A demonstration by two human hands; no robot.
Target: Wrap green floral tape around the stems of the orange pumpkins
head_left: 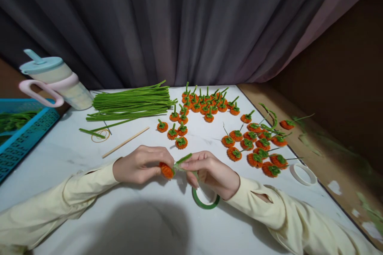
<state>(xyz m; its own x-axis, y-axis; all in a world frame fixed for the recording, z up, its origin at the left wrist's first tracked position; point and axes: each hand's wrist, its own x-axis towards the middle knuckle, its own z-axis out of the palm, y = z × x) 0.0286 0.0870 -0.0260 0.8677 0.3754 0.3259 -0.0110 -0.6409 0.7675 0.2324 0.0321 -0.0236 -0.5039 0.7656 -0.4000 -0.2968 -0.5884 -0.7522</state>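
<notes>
My left hand (146, 164) is closed around a small orange pumpkin (166, 170) made of fuzzy pipe cleaner. A short green stem (184, 159) points from it toward my right hand (209, 171). The thumb and fingers of that hand pinch a strip of green tape at the stem, which the fingers partly cover. Just below the right hand is a roll of green tape (206, 206), partly hidden by the fingers. Nearest beyond my hands lies a finished-looking pumpkin (181, 142) with a green top.
A bundle of green pipe cleaners (131, 101) lies at the back left, near a wooden stick (125, 142) and a rubber band (101, 136). Several orange pumpkins (255, 159) sit at right. A tumbler (60, 77), blue basket (26, 143) and white tape ring (303, 174) stand around the edges.
</notes>
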